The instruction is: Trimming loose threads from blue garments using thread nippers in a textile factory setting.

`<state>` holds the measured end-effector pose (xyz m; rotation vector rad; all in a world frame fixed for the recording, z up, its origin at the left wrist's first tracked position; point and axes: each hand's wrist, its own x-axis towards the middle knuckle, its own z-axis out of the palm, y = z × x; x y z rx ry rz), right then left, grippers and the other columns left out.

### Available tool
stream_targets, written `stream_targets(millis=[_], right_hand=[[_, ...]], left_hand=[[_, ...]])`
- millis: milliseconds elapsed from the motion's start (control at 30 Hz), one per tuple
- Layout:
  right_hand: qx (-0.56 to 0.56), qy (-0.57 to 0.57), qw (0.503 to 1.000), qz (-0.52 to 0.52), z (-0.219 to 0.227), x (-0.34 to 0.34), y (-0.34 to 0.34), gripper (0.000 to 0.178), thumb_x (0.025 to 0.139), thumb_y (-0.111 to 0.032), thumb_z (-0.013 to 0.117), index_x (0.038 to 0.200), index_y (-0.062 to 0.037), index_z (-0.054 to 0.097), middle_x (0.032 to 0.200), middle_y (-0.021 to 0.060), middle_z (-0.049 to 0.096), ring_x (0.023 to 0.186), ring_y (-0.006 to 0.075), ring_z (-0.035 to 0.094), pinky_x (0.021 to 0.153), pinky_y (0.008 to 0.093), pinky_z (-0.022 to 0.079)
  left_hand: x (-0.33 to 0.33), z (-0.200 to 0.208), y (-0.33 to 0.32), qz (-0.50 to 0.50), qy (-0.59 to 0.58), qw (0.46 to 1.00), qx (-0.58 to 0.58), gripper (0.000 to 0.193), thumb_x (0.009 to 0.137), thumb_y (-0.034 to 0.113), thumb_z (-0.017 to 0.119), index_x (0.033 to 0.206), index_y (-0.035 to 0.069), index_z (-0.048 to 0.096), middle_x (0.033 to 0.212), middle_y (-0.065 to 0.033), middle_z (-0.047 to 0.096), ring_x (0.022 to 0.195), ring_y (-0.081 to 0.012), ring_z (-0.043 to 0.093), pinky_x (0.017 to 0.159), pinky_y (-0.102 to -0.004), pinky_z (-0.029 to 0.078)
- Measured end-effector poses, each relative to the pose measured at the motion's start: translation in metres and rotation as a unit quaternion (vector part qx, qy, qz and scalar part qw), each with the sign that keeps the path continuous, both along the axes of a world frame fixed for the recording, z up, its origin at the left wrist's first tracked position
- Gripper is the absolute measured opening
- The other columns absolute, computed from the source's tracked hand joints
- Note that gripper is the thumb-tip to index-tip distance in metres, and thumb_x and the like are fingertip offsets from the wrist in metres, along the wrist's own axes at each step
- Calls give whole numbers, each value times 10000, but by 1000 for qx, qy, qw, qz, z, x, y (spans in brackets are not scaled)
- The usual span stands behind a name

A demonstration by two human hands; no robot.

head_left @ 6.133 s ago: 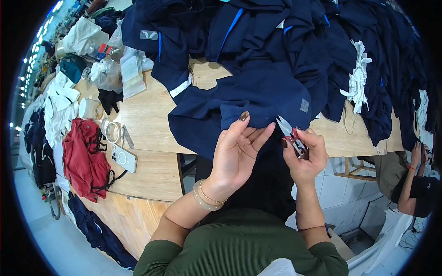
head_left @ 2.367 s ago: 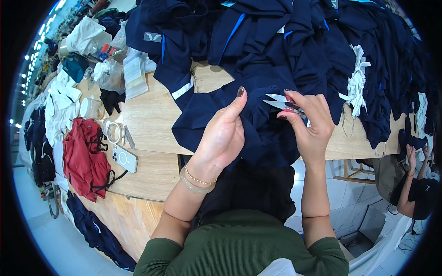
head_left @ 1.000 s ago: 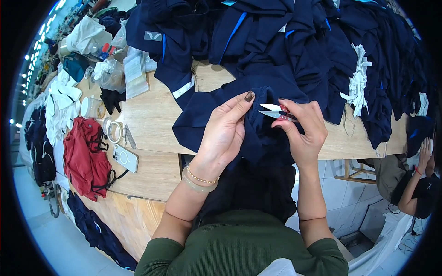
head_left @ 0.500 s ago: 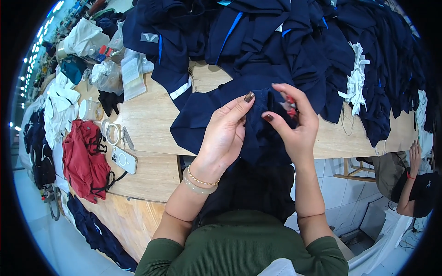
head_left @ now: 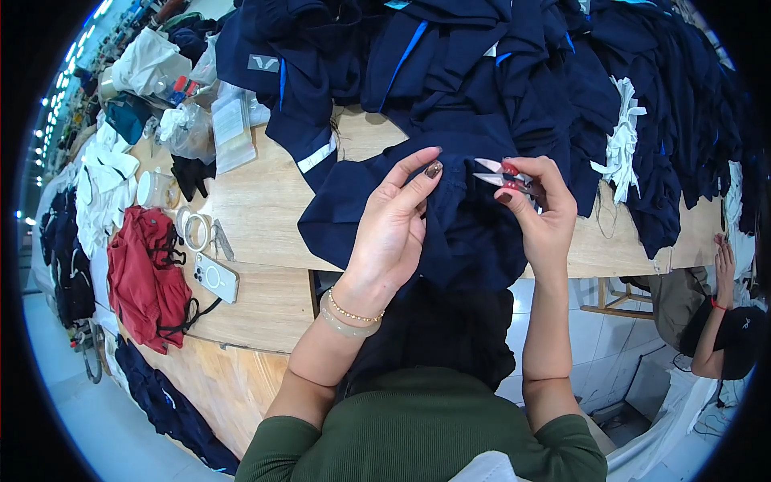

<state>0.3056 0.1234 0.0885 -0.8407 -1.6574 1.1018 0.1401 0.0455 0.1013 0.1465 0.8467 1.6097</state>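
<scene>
My left hand (head_left: 393, 221) is closed on the edge of a navy garment (head_left: 349, 197), thumb and forefinger at its gathered seam. The cloth spreads over the table and hangs down at the front edge. My right hand (head_left: 548, 210) holds small thread snips (head_left: 507, 177) with red on the grips. Their two pointed blades are parted and point left, just right of the gathered seam. Whether a loose thread lies between the blades is too small to tell.
Navy garments (head_left: 450, 64) are heaped along the far side, with white strips (head_left: 622, 140) on them. At left lie a red cloth bag (head_left: 148, 277), a phone (head_left: 215, 277), tape rolls (head_left: 197, 233) and plastic bags (head_left: 189, 128). Another person's hand (head_left: 724, 265) shows at far right.
My right hand has moved right, away from my left hand, and the snips now show with blades parted. My left forefinger has lifted slightly from the thumb.
</scene>
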Motion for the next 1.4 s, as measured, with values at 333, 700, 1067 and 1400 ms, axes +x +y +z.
stream_targets(millis=[333,700,1067,1400], right_hand=[[145,-90,985,-27,13,-7,-1,295,693,-117,804,935,-2,679,804,53,631,746,174,497,643,271,416],[178,-115,977,-33,15,-11,0,299,677,-113,806,924,-5,679,780,47,617,728,183,489,623,277,418],[-7,142,987,-81,2,16,15,231,902,-162,673,1053,-15,578,951,23,568,785,67,458,723,169,406],[-38,-87,991,-96,-49,76,-26,245,795,-60,742,1003,-44,615,820,-8,469,708,65,474,643,210,410]], left_hand=[[-1,0,-3,-20,39,999,-3,348,950,71,560,1289,6,511,1152,-33,595,1091,-83,533,997,-196,393],[-2,0,-3,-16,46,999,2,342,947,72,568,1280,5,521,1167,-30,586,1100,-77,529,1002,-190,383],[-24,-19,-1,16,22,999,43,282,908,7,591,1188,-18,592,1075,-61,648,982,-85,601,887,-179,454],[-69,-17,-12,43,119,991,32,377,902,-13,570,1277,19,570,1168,-54,628,992,-98,596,884,-234,474]])
